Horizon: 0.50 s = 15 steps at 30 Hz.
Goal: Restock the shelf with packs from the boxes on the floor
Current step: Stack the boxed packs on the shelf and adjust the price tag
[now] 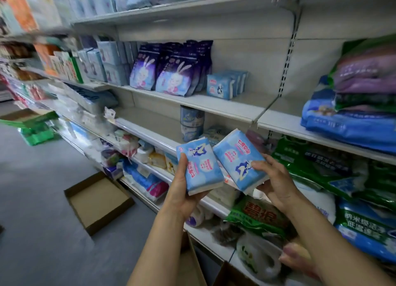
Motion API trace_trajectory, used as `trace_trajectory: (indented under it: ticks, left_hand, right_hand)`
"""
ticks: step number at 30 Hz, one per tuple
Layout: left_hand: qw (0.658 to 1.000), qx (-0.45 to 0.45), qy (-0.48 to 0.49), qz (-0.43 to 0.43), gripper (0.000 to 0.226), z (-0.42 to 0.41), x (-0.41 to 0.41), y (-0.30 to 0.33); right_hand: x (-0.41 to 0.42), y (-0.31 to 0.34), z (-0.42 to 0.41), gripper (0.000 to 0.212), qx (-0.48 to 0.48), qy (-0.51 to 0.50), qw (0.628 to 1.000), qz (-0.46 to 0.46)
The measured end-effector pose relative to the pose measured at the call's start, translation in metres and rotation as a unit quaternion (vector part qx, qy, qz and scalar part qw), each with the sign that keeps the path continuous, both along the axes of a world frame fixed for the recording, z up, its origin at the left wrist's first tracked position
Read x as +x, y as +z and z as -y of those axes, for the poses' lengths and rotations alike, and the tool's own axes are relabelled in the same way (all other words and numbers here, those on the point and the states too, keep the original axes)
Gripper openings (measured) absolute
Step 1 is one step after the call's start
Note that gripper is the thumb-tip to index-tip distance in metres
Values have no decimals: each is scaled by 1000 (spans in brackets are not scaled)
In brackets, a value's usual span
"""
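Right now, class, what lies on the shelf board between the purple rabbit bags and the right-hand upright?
In the head view, a short row of light blue packs beside the rabbit bags, then bare shelf board up to the upright.

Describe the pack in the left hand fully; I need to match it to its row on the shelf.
The pack in the left hand is a flat, light-blue soft plastic packet with a white lower edge, red lettering, pink-and-white round labels and a dark-blue figure. The left hand grips it from below, thumb across its front, tilted, beside the right hand's matching pack, before the shelf.
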<state>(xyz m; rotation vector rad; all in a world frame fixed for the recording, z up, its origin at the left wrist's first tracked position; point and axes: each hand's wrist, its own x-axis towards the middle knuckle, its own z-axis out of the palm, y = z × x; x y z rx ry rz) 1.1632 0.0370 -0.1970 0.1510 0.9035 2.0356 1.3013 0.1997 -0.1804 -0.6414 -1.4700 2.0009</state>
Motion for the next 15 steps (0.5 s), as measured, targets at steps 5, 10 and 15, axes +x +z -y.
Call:
trace_trajectory:
  ticks: [5,10,15]
  left_hand:
    - [1000,19,-7,-3,68,-4,-15,10]
    - [1000,14,-10,-17,64,-11,-48,19]
    - [999,8,-27,-23,58,-17,-92,28]
  right_hand:
    - [-14,13,-7,38,11,8,1000,-6]
    - [-39,25,-15,22,32,-1,999,-3]
    - [-78,29,-13,19,20,-26,999,-20]
